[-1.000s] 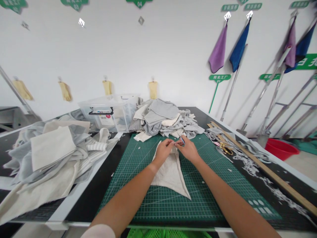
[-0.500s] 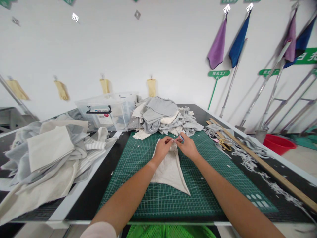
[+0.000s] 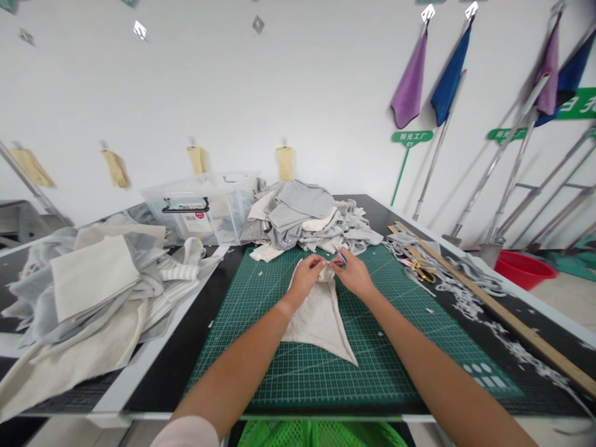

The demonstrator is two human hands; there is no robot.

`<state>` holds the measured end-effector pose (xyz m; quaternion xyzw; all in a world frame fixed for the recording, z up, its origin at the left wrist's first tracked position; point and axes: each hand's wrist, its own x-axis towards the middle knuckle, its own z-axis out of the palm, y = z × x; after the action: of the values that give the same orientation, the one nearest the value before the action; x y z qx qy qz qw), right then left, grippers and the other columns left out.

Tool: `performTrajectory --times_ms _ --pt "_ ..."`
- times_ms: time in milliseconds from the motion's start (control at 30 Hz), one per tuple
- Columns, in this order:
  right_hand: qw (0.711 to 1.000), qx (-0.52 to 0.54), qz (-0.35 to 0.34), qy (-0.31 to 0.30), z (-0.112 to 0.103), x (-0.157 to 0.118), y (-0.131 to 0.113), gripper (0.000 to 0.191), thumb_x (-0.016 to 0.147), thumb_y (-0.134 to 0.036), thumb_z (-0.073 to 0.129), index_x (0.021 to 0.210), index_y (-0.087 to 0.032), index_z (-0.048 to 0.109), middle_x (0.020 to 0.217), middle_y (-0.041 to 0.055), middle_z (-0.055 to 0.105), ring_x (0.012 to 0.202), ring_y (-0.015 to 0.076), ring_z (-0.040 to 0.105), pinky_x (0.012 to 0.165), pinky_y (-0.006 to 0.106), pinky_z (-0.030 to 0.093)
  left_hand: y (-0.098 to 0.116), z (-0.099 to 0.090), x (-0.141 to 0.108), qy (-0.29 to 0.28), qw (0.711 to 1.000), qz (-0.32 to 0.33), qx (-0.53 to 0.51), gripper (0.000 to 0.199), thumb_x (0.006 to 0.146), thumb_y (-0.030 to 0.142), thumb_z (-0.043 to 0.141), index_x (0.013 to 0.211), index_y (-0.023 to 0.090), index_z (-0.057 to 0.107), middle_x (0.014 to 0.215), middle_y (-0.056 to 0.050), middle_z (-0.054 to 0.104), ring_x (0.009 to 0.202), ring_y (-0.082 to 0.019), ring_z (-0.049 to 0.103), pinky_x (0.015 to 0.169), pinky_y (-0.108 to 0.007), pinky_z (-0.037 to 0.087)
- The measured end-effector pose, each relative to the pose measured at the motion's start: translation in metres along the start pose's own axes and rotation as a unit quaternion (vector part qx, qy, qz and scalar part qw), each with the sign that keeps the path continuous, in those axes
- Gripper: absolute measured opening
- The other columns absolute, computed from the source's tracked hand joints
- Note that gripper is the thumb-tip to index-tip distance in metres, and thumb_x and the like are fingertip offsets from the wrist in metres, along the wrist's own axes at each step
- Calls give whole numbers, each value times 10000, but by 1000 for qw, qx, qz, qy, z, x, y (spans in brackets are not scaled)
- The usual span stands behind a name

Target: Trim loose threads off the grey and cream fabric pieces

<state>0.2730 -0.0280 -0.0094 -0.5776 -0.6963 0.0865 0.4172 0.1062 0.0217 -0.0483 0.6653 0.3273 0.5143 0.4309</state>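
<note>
A cream cloth piece lies on the green cutting mat, its far edge gathered up between my hands and one corner pointing toward me. My left hand is closed, pinching that raised edge with thumb and fingertips. Opposite it, my right hand is closed round a small blue-handled tool with a thin metal tip. The fingertips of this hand meet the cloth's edge close to the left fingers. Most of the tool is hidden in the grip, so its exact kind cannot be made out.
Behind the mat rises a heap of grey and cream cloths, beside a clear plastic box. More cloths are piled at left. To the right lie gold-handled scissors, fabric scraps and a long wooden strip.
Both hands keep nearly the same pose at the cloth's edge. My right fingers have shifted slightly around the tool; the cloth has barely moved.
</note>
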Motion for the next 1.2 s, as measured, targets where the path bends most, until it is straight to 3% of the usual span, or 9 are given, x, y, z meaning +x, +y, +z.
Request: performTrajectory --times_ms 233,467,767,1067,1200 --pt "1000 -13 17 10 0 0 0 133 853 -256 592 845 -265 460 894 -32 745 816 196 690 730 272 454 -7 1 3 18 1000 -13 16 179 825 310 695 920 162 728 883 -55 736 768 -151 644 744 -257 491" --pt "1000 -17 13 4 -1 0 0 122 869 -280 592 855 -267 471 904 -21 742 844 206 689 740 274 457 -6 0 2 8 997 -19 71 301 856 390 673 1052 180 765 897 -61 746 761 -165 631 713 -266 479" --pt "1000 -17 7 14 -2 1 0 130 870 -282 598 858 -261 470 877 -31 741 807 195 681 723 261 436 -2 1 2 -4 1000 -6 -24 305 867 440 658 976 163 723 883 -48 733 770 -148 641 713 -240 480" --pt "1000 -18 10 1 2 1 5 125 873 -319 597 872 -262 485 867 -21 713 788 193 657 711 259 427 -3 0 3 23 1000 -19 -6 272 827 426 673 914 171 707 812 -27 700 722 -140 606 679 -235 454" --pt "999 -34 30 6 4 2 8 168 906 -388 544 828 -257 474 767 -21 649 695 180 595 646 254 381 -3 0 3 27 999 -30 -22 283 820 425 673 915 161 716 828 -42 714 740 -153 627 695 -248 470"
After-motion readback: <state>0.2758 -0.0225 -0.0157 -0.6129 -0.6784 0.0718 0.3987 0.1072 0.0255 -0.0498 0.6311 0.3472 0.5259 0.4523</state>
